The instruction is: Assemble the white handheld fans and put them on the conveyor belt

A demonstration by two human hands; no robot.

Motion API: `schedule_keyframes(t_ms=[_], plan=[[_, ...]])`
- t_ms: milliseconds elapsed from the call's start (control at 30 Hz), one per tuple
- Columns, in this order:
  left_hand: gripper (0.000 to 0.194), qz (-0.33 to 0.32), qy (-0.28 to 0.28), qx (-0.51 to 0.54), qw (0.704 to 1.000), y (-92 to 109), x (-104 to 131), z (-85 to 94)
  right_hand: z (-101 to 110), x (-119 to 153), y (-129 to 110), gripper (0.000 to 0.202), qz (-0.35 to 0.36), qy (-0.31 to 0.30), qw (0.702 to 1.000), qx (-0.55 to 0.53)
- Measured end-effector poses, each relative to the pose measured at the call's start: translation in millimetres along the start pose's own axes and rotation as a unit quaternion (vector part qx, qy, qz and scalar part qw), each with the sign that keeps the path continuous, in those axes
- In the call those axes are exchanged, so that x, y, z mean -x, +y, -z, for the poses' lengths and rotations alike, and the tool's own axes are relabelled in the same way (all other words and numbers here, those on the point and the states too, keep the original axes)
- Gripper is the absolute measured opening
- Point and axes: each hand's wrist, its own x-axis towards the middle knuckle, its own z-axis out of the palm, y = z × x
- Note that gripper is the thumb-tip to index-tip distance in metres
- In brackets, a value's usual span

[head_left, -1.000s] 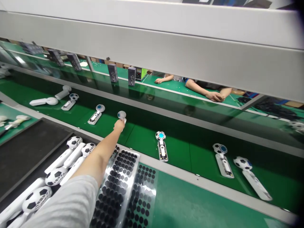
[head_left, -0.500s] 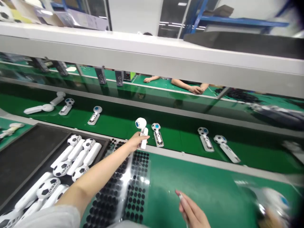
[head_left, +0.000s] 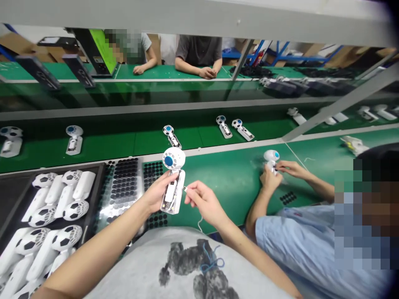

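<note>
My left hand [head_left: 158, 192] is wrapped round the open-backed handle of a white device [head_left: 172, 195]; its round head with a blue disc points up and its inner parts show. Close to the handle's right side, my right hand [head_left: 202, 201] pinches the small metal-tipped plug [head_left: 185, 189] of a white cable [head_left: 200, 224], which hangs below the fingers. Whether the plug touches the handle, I cannot tell. Just behind the held device, a similar one [head_left: 168, 131] lies on the green belt [head_left: 149, 143].
A black tray [head_left: 99, 174] with several football-patterned devices stands at the left. Sheets of black round pads [head_left: 124, 182] lie beside it. At the right, a co-worker's hands [head_left: 270, 176] hold another device. More devices lie along the belt; two people sit across.
My left hand has brought the device from over the belt edge back towards my body, its open side now showing. My right hand has come up beside it with the plug. The view has turned right.
</note>
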Motion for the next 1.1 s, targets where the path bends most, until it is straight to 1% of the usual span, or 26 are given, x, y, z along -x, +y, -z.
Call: schedule_keyframes(t_ms=[67, 167, 333, 400, 500, 600, 733, 967, 1100], plan=[[0.022, 0.001, -0.008, -0.003, 1.000, -5.6, 2.0, -3.6, 1.0, 2.4, -0.4, 0.017, 0.007, -0.003, 1.000, -0.001], [0.026, 0.000, -0.009, -0.022, 1.000, -8.4, 4.3, -8.4, 5.1, 6.1, -0.2, 0.017, 0.010, -0.012, 1.000, 0.013], [0.038, -0.006, -0.001, -0.129, 0.992, -6.4, 10.9, -16.8, 14.3, 11.4, 0.3, 0.016, -0.003, -0.027, 0.994, 0.105], [0.042, 0.010, -0.001, -0.150, 0.989, -7.1, 13.4, -18.3, 16.7, 12.5, 0.7, 0.015, -0.013, -0.037, 0.992, 0.117], [0.044, 0.041, -0.009, -0.153, 0.987, -10.2, 15.5, -17.7, 17.7, 13.3, 2.7, 0.015, -0.021, -0.059, 0.994, 0.089], [0.045, 0.046, -0.013, -0.167, 0.985, -13.0, 16.6, -16.2, 16.8, 13.2, 6.4, 0.015, -0.035, -0.073, 0.995, 0.055], [0.044, 0.053, 0.000, -0.182, 0.982, -14.6, 16.3, -16.6, 15.7, 11.8, 12.5, 0.016, -0.054, -0.071, 0.996, 0.023], [0.048, 0.060, 0.001, -0.176, 0.983, -18.3, 13.8, -15.0, 17.1, 11.9, 20.5, 0.017, -0.053, -0.074, 0.996, 0.007], [0.044, 0.061, 0.010, -0.185, 0.981, -19.3, 13.2, -13.6, 17.7, 10.2, 19.5, 0.018, -0.054, -0.084, 0.995, 0.028]])
